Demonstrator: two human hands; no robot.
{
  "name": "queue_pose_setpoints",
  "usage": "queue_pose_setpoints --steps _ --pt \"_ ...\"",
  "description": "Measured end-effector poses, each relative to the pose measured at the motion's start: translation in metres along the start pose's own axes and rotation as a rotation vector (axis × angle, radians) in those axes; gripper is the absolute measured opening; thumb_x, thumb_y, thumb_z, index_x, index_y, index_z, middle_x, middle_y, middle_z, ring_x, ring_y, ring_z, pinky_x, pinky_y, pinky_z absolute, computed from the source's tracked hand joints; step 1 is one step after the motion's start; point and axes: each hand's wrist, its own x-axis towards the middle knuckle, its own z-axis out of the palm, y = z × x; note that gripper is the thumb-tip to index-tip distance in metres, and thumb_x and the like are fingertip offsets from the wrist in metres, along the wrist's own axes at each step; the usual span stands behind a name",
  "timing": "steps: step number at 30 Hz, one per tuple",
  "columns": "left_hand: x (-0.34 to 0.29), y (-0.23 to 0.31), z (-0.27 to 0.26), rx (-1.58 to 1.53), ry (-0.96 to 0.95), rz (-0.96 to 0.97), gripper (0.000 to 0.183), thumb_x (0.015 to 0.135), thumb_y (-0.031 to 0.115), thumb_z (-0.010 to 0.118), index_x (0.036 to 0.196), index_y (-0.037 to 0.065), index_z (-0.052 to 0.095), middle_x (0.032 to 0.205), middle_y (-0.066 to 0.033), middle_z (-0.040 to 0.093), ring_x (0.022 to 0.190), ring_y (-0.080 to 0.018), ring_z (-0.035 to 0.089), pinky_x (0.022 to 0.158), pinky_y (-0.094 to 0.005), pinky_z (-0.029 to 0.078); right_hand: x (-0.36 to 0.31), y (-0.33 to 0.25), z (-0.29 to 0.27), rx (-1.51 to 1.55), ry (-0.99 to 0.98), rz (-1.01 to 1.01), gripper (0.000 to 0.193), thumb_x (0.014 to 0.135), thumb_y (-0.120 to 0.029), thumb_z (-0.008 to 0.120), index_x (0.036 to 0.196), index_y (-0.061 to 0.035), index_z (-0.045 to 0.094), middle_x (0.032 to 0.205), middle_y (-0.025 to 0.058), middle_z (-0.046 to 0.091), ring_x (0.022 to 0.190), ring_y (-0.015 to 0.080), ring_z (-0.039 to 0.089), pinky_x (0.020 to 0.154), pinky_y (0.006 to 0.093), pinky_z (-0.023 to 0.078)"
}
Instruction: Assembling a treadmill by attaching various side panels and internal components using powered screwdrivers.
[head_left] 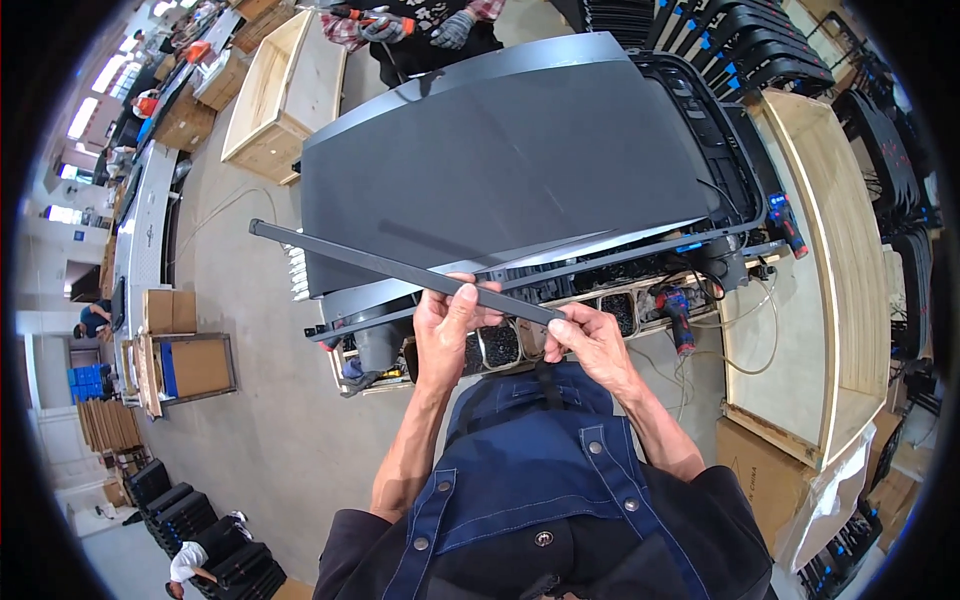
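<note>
A long black bar [350,256] slants across in front of me, its far end up at the left. My left hand [448,330] is closed round it near the middle, thumb on top. The near end sits between the thumb and fingers of my right hand [595,345]. Beneath and beyond it lies a large dark panel [500,150] with a grey border on a workbench. Another long dark rail [560,268] runs along the panel's near edge. Bins of small dark parts [500,343] line the bench front, partly hidden by my hands.
A red-and-blue cordless drill [678,315] rests at the bench front; another power tool [788,225] lies at the right corner. Wooden crates stand left [285,90] and right [835,270]. Opposite me, a gloved co-worker's hand [385,28] holds an orange-and-black tool. A hose [770,345] hangs at right.
</note>
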Motion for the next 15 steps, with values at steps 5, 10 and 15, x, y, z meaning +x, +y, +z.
queue_pose_setpoints --steps 5,10,15 --pt "-0.009 0.011 -0.004 0.059 -0.04 -0.035 0.035 0.102 0.02 0.059 0.129 -0.001 0.049 0.111 -0.0207 0.069 0.092 -0.0208 0.071 0.076 -0.0325 0.062 -0.014 0.018 -0.001 0.053 0.004 0.039 0.025 0.098 -0.021 0.056 0.095 0.0038 0.061 0.071 0.0097 0.061 0.067 0.0184 0.062 0.064 0.0318 0.05" --pt "0.005 0.064 -0.037 0.108 0.079 0.091 0.046 0.107 0.028 0.047 0.142 0.0 0.035 0.115 -0.0247 0.065 0.097 -0.0304 0.072 0.08 -0.0382 0.061 -0.059 0.073 -0.068 0.092 0.058 0.201 0.03 0.095 -0.024 0.059 0.097 0.0055 0.063 0.079 0.0131 0.067 0.071 0.0204 0.068 0.063 0.0307 0.055" --pt "0.001 0.075 -0.04 0.095 0.144 0.125 0.05 0.108 0.033 0.044 0.144 0.001 0.031 0.113 -0.025 0.065 0.092 -0.0311 0.073 0.076 -0.0389 0.064 -0.083 0.092 -0.104 0.149 -0.008 0.343 0.031 0.092 -0.022 0.064 0.101 0.0077 0.066 0.083 0.0148 0.07 0.078 0.0225 0.071 0.073 0.0314 0.059"
